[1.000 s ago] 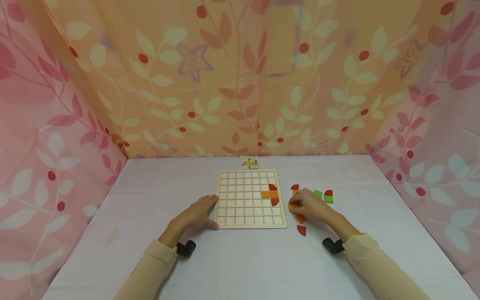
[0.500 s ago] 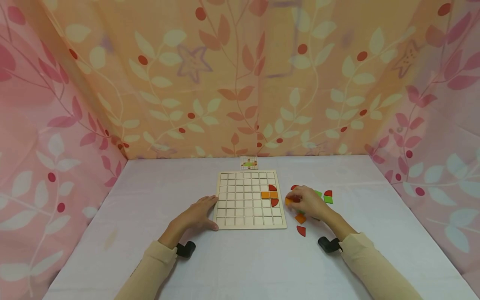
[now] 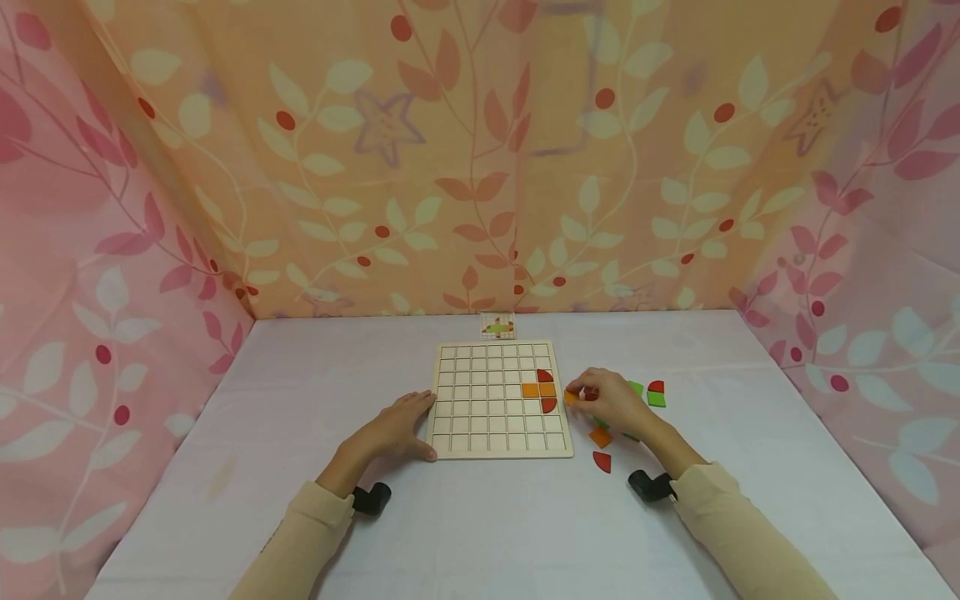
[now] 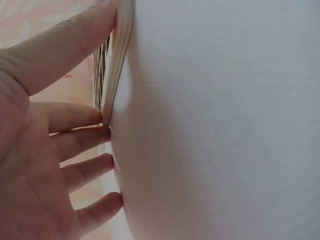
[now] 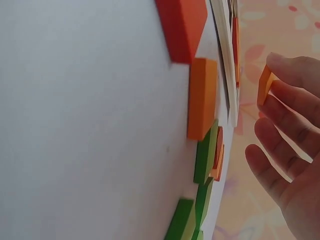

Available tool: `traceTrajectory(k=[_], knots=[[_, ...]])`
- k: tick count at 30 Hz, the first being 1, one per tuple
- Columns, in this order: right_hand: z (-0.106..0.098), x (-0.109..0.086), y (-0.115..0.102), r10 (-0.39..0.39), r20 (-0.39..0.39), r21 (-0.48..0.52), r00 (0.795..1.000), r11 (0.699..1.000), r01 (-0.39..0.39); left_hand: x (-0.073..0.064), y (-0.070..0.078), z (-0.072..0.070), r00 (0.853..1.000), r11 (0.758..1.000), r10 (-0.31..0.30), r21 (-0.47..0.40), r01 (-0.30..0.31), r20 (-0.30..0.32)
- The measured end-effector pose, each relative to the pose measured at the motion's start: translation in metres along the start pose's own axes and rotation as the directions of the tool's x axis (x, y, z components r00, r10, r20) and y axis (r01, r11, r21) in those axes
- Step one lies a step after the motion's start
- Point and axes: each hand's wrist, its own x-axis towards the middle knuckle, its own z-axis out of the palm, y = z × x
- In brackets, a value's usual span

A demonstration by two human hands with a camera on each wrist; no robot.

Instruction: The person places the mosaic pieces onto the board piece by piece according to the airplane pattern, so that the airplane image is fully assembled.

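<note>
Left hand (image 3: 396, 428), fingers (image 4: 86, 173) straight, apart, touched pale wooden gridded board (image 3: 480, 421), lower centre of frame; right hand (image 3: 613, 402), right of centre, pinched flat orange tile (image 5: 264, 86).

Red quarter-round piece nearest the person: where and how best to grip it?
The red piece is probably best pinched across its straight and curved edges, from above and the near side: it lies flat, thick edges exposed, with an orange square just beyond.

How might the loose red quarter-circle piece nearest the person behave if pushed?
The red quarter-circle piece looks stiff, given its thick, crisp edges. Lying flat on the white table surface, it will likely slide rather than roll. Its wedge shape may make it swivel.
</note>
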Motion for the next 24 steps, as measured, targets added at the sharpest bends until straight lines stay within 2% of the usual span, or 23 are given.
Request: traceTrajectory(k=[3, 8, 17, 24], knots=[[0.001, 0.001, -0.005, 0.004, 0.001, 0.008, 1.000, 1.000, -0.004, -0.001, 0.001, -0.001, 1.000, 1.000, 0.001, -0.001, -0.001, 0.000], [0.003, 0.005, -0.010, -0.035, -0.005, -0.005, 0.999, 0.999, 0.035, -0.001, 0.001, -0.001, 1.000, 1.000, 0.001, -0.001, -0.001, 0.001], [0.009, 0.013, -0.020, -0.036, 0.008, 0.002, 0.999, 0.999, 0.036, -0.002, 0.002, -0.001, 1.000, 1.000, 0.003, -0.005, -0.003, 0.001], [0.015, 0.019, -0.028, -0.044, 0.026, -0.029, 0.999, 0.999, 0.045, -0.002, 0.002, -0.001, 1.000, 1.000, 0.006, -0.008, -0.006, -0.002]])
